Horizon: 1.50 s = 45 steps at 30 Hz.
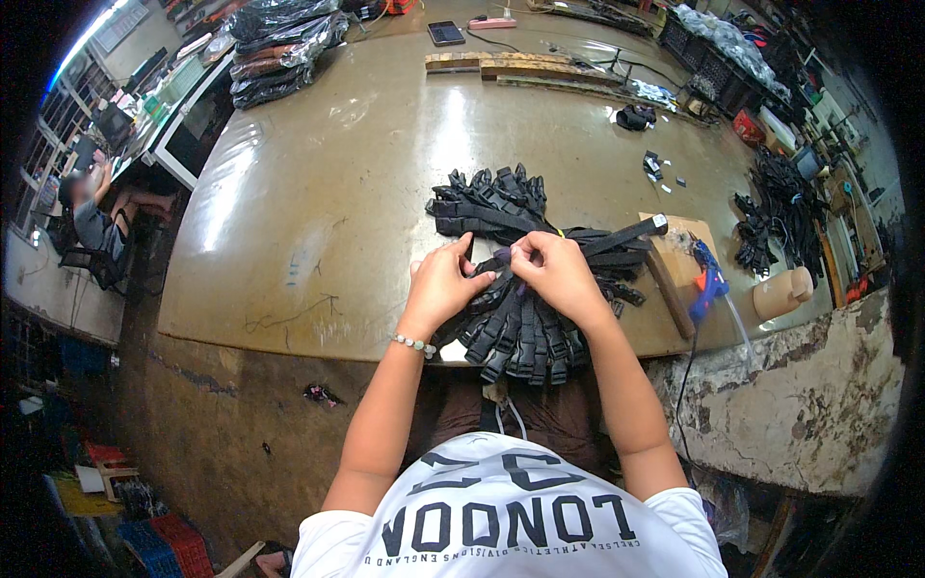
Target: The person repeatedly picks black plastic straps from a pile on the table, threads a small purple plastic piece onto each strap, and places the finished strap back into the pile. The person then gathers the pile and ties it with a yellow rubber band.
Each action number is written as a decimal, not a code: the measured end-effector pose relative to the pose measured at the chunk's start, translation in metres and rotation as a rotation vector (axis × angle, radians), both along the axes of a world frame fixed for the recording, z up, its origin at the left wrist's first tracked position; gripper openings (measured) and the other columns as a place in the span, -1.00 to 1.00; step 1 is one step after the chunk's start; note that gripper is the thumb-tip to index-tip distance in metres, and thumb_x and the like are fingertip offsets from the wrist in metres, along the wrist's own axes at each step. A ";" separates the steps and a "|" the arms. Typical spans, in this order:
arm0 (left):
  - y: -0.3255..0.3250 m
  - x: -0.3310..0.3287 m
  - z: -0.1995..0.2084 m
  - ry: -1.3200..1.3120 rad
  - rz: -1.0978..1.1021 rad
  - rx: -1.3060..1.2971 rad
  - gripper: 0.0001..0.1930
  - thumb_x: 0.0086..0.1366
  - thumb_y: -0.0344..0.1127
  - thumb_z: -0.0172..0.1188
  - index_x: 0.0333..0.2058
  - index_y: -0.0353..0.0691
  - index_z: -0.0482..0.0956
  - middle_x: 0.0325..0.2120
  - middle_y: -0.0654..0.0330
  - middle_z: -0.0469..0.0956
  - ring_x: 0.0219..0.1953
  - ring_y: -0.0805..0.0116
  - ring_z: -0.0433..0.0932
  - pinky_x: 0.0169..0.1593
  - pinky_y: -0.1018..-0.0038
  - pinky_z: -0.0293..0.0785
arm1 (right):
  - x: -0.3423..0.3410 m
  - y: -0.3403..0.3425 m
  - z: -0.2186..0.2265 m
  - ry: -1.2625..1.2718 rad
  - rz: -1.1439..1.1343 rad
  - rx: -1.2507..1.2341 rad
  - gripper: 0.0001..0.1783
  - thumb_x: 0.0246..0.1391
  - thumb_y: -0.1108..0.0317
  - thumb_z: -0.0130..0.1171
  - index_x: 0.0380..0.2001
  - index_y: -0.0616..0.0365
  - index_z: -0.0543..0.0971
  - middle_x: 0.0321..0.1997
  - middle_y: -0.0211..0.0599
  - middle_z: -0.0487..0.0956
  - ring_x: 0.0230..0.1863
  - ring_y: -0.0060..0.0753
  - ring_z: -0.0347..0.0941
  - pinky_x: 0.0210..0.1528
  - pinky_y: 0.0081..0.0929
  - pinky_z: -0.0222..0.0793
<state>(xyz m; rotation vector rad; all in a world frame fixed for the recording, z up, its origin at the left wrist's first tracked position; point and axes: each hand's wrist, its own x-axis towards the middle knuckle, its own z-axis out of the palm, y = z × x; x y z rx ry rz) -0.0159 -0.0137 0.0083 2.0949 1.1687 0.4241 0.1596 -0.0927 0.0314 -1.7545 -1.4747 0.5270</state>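
A large bundle of black webbing straps with plastic buckles (525,332) lies fanned out at the table's near edge. My left hand (445,281) grips the left side of the bundle, its thumb and forefinger apart with straps between them. At the middle of the bundle, my right hand (556,275) is closed in a pinch on a dark strap; the exact spot between the fingertips is partly hidden. More strap ends with buckles (491,197) spread out beyond my hands, and a thick strap end (631,233) sticks out to the right.
Right of the bundle are a wooden bar (671,294), cardboard (679,229), a blue glue gun (710,284) and a tan roll (782,292). More black straps (785,207) lie at the table's right edge. Wooden strips (525,69) and a phone (445,34) lie farther back. A person (92,212) sits at left.
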 end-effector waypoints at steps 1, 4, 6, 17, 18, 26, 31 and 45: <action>0.000 0.000 0.000 0.005 0.001 -0.007 -0.26 -0.02 -0.07 0.44 0.16 -0.20 0.46 -0.46 0.30 0.56 -0.33 0.31 0.56 -0.14 0.23 0.29 | -0.001 0.000 -0.001 -0.023 -0.005 0.006 -0.70 0.04 0.25 0.16 -0.49 0.35 0.56 -0.46 0.05 0.59 -0.41 0.03 0.55 -0.28 -0.22 0.45; 0.000 0.000 -0.001 -0.002 0.008 -0.003 -0.23 -0.02 -0.08 0.44 0.18 -0.20 0.43 -0.49 0.30 0.55 -0.34 0.31 0.56 -0.13 0.22 0.28 | -0.003 0.003 -0.003 -0.077 -0.013 0.025 -0.68 0.05 0.23 0.16 -0.50 0.35 0.56 -0.46 0.04 0.59 -0.40 0.06 0.54 -0.26 -0.19 0.45; -0.001 0.000 0.000 -0.015 0.006 0.023 -0.29 -0.01 -0.07 0.44 0.12 -0.21 0.49 -0.49 0.27 0.55 -0.36 0.31 0.56 -0.17 0.25 0.33 | -0.003 0.003 -0.003 -0.093 -0.022 0.018 -0.67 0.05 0.22 0.15 -0.51 0.34 0.57 -0.46 0.02 0.59 -0.42 0.08 0.53 -0.26 -0.17 0.45; 0.035 0.002 0.001 -0.275 -0.171 0.477 -0.66 -0.06 -0.39 0.42 -0.25 -0.22 0.56 -0.31 0.18 0.51 -0.14 0.11 0.47 -0.01 0.28 0.40 | 0.000 -0.004 0.004 0.339 -0.022 -0.036 -0.70 0.43 0.20 -0.20 -0.29 0.21 0.33 -0.42 -0.28 0.59 -0.62 -0.59 0.43 -0.53 -0.58 0.37; 0.041 0.003 0.000 -0.263 -0.194 0.478 -0.66 -0.04 -0.37 0.42 -0.24 -0.21 0.57 -0.30 0.17 0.52 -0.14 0.12 0.48 0.00 0.29 0.41 | 0.001 -0.004 0.004 0.327 -0.001 -0.024 -0.70 0.44 0.19 -0.22 -0.30 0.20 0.30 -0.42 -0.28 0.59 -0.62 -0.58 0.43 -0.53 -0.58 0.37; 0.047 0.000 0.004 -0.237 -0.273 0.387 -0.77 0.14 -0.42 0.24 -0.19 -0.22 0.56 -0.30 0.10 0.54 -0.15 0.09 0.52 -0.03 0.27 0.46 | 0.012 -0.008 0.003 0.340 0.144 0.004 -0.69 0.42 0.18 -0.22 -0.26 0.22 0.33 -0.43 -0.22 0.61 -0.55 -0.45 0.46 -0.40 -0.44 0.42; 0.035 0.004 -0.002 -0.293 -0.316 0.438 -0.74 0.16 -0.49 0.15 -0.14 -0.16 0.57 -0.28 0.12 0.51 -0.13 0.10 0.51 -0.04 0.28 0.45 | 0.011 -0.009 0.003 0.318 0.138 0.018 -0.69 0.39 0.20 -0.17 -0.31 0.24 0.36 -0.43 -0.25 0.63 -0.53 -0.49 0.46 -0.40 -0.46 0.40; 0.040 0.006 -0.011 -0.400 -0.044 0.371 -0.78 0.31 -0.24 0.21 -0.28 -0.33 0.61 -0.41 -0.01 0.63 -0.40 0.13 0.63 -0.29 0.36 0.51 | 0.012 -0.012 0.008 0.507 0.064 -0.067 -0.72 0.30 0.26 0.03 -0.42 0.25 0.46 -0.47 -0.36 0.62 -0.54 -0.69 0.39 -0.46 -0.62 0.33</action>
